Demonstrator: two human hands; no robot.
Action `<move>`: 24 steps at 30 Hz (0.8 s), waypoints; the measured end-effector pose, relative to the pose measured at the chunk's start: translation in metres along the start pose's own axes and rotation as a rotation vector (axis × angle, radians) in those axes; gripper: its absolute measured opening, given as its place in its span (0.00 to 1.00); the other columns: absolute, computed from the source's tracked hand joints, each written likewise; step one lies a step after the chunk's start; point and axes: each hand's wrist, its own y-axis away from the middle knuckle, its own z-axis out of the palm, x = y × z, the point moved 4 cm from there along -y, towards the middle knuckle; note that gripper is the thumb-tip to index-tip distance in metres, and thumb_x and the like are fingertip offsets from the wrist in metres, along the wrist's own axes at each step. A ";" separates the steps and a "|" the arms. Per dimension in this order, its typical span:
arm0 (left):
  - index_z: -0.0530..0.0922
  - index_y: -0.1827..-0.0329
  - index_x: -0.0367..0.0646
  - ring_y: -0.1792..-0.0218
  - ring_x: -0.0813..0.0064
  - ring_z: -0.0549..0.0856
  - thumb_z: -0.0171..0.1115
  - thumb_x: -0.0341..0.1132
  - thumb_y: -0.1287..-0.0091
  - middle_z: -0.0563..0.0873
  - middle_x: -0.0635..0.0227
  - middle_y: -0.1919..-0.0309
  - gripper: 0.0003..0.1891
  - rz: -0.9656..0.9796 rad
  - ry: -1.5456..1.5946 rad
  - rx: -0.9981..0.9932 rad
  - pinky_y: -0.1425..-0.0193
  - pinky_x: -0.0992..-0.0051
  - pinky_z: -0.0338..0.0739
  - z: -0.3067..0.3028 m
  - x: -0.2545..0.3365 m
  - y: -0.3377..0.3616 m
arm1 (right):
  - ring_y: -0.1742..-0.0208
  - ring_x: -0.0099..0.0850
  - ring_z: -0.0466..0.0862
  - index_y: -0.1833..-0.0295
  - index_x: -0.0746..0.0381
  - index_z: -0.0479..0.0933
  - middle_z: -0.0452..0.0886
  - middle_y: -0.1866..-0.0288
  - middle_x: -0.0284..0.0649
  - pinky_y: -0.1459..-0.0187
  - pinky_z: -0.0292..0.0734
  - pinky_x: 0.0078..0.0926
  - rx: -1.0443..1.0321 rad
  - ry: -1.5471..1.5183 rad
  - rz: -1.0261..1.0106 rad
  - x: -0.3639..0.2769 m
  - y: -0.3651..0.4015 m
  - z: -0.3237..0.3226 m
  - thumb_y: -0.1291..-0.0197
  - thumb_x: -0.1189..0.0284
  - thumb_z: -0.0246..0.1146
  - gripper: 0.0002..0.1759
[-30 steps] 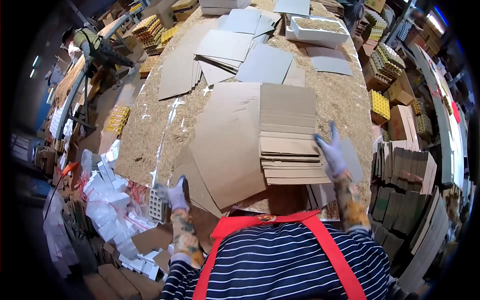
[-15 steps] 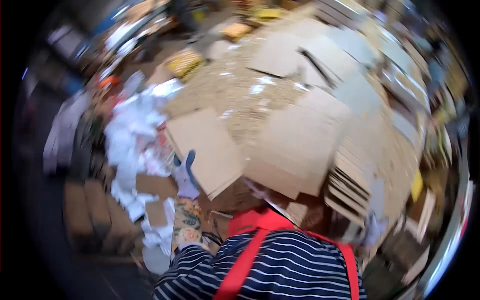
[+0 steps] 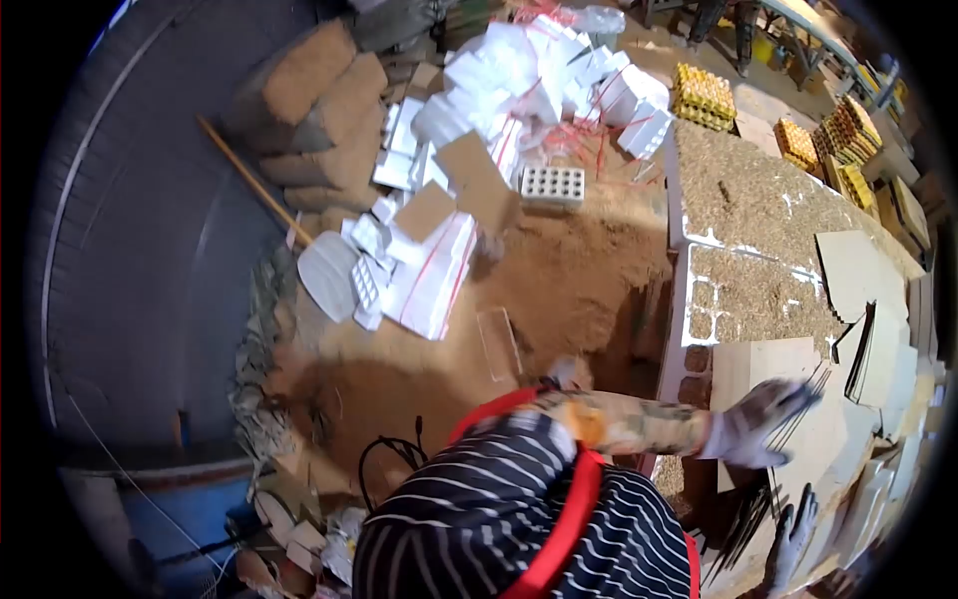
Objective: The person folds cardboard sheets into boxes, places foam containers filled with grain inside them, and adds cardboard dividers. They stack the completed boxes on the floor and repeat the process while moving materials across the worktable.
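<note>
My left hand (image 3: 760,424), in a pale glove with dark fingertips, reaches across to the right over light cardboard sheets (image 3: 753,364). Its fingers are stretched out and somewhat blurred, beside thin sheet edges. Lower down, my right hand (image 3: 795,534), in a similar glove, has its fingers extended against more cardboard. A stack of sheets seen edge-on (image 3: 743,524) stands between my body and that hand. Beneath the cardboard are white trays with compartments full of brown granular material (image 3: 763,299).
White foam pieces with red string (image 3: 519,75) are heaped on the brown floor (image 3: 589,260). A shovel (image 3: 329,275) lies beside brown bales (image 3: 334,120). Yellow trays (image 3: 704,97) stand at the upper right, near another person's legs (image 3: 743,35). A black cable (image 3: 391,444) lies near me.
The view has swung left, so the cardboard now appears at the right. My left hand has left the cardboard's left edge and reaches over the sheets. More floor shows.
</note>
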 end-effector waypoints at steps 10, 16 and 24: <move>0.77 0.36 0.44 0.42 0.52 0.80 0.72 0.50 0.43 0.81 0.53 0.44 0.33 -0.994 -0.666 -0.211 0.37 0.56 0.74 -0.372 -0.085 0.307 | 0.20 0.41 0.61 0.22 0.64 0.61 0.62 0.20 0.46 0.22 0.52 0.37 0.453 0.146 -0.413 -0.191 -0.121 -0.124 0.27 0.71 0.56 0.30; 0.72 0.30 0.42 0.40 0.49 0.79 0.77 0.50 0.48 0.80 0.50 0.41 0.42 -1.357 -0.818 0.319 0.33 0.58 0.73 -0.540 -0.164 0.388 | 0.21 0.47 0.62 0.24 0.64 0.63 0.67 0.25 0.50 0.21 0.55 0.40 -0.027 -0.179 -0.953 -0.559 -0.308 -0.002 0.57 0.80 0.77 0.51; 0.54 0.18 0.50 0.23 0.50 0.59 0.77 0.55 0.52 0.60 0.51 0.23 0.58 -1.739 -1.140 0.148 0.22 0.47 0.52 -0.790 -0.458 0.402 | 0.25 0.51 0.66 0.22 0.70 0.55 0.66 0.26 0.60 0.24 0.60 0.40 -0.629 -0.243 -0.541 -0.823 -0.637 0.470 0.63 0.43 0.82 0.70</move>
